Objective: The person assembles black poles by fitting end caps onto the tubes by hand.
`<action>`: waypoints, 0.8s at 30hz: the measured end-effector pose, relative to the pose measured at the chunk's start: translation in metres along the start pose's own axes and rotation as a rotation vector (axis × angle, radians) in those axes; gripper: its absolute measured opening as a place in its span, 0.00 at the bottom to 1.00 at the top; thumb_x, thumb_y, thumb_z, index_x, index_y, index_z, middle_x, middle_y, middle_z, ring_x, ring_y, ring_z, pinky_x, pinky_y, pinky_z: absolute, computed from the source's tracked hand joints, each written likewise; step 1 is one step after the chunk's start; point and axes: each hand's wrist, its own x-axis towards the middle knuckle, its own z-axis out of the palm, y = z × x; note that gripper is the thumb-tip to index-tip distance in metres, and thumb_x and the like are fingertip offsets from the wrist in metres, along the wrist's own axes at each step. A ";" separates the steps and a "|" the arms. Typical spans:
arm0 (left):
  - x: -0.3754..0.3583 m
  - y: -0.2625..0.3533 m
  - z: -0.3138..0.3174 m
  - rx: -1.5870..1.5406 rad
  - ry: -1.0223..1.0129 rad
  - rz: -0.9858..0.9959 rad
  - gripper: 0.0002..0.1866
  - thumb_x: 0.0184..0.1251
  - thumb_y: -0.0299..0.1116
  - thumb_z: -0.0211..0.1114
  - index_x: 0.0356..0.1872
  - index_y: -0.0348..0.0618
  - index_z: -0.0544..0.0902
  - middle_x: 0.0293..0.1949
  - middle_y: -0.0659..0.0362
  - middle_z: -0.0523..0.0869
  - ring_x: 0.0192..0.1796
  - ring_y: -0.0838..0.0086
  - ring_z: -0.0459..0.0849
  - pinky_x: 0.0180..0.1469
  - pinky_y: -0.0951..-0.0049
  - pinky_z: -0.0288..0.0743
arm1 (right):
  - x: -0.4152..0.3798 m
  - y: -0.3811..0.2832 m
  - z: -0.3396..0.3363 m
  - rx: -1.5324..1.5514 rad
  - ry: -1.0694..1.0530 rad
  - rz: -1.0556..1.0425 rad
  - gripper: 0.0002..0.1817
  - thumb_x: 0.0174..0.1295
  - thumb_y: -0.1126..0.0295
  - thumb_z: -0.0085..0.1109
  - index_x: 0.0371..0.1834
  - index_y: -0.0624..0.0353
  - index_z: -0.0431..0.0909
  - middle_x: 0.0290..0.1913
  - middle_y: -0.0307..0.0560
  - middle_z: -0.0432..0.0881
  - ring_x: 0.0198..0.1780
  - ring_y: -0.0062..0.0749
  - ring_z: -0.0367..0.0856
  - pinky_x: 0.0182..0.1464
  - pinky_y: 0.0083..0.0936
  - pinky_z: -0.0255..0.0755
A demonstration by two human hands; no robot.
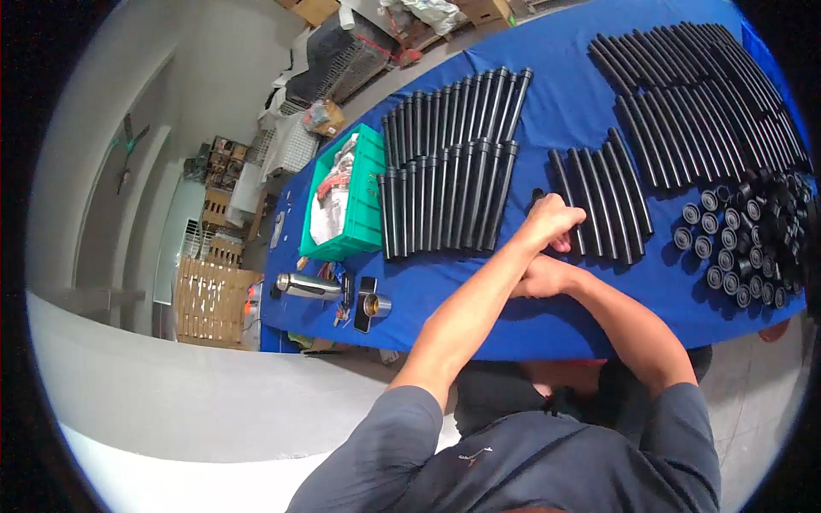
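My left hand (pixel 556 222) is closed around the upper part of a black tube, whose dark capped end (pixel 537 195) shows just past the fingers. Right below it, my right hand (pixel 546 278) is closed in a fist around the lower part of the tube, which the hands mostly hide. Close beside the left hand, several plain black tubes (pixel 605 205) lie side by side. To the left are two rows of black tubes with caps on their upper ends (pixel 449 201). A pile of round black caps (pixel 731 239) lies to the right.
More plain tubes (pixel 684 128) lie in rows at the far right of the blue cloth (pixel 547 94). On the left stands a green crate (pixel 363 201) with plastic bags inside. A steel flask (pixel 308 286), a phone (pixel 365 305) and a metal cup (pixel 380 305) are near the front edge.
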 end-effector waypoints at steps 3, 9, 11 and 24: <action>-0.015 0.001 -0.008 -0.070 0.129 0.151 0.17 0.59 0.36 0.63 0.28 0.25 0.82 0.23 0.45 0.86 0.21 0.63 0.88 0.21 0.67 0.84 | -0.001 -0.004 -0.003 -0.028 0.000 0.097 0.17 0.59 0.70 0.70 0.51 0.65 0.83 0.38 0.46 0.87 0.36 0.32 0.85 0.41 0.30 0.80; -0.100 -0.035 -0.023 -0.730 0.230 0.388 0.12 0.69 0.35 0.64 0.42 0.35 0.79 0.34 0.47 0.89 0.33 0.64 0.91 0.32 0.69 0.87 | -0.001 0.002 -0.005 0.086 -0.003 0.163 0.16 0.58 0.65 0.71 0.46 0.59 0.83 0.26 0.39 0.81 0.23 0.24 0.77 0.25 0.24 0.74; -0.122 -0.075 -0.021 -0.955 0.169 0.278 0.15 0.73 0.37 0.62 0.46 0.32 0.83 0.40 0.42 0.90 0.38 0.59 0.93 0.38 0.66 0.90 | 0.001 0.018 -0.002 0.225 0.013 0.168 0.26 0.57 0.70 0.73 0.60 0.57 0.78 0.39 0.40 0.86 0.34 0.21 0.82 0.33 0.22 0.77; -0.174 -0.146 0.007 -1.185 0.257 -0.110 0.20 0.79 0.53 0.58 0.44 0.44 0.80 0.30 0.59 0.86 0.27 0.75 0.83 0.26 0.79 0.77 | 0.000 0.008 0.007 0.312 -0.152 0.124 0.41 0.59 0.65 0.74 0.78 0.48 0.68 0.53 0.49 0.88 0.43 0.28 0.85 0.48 0.24 0.79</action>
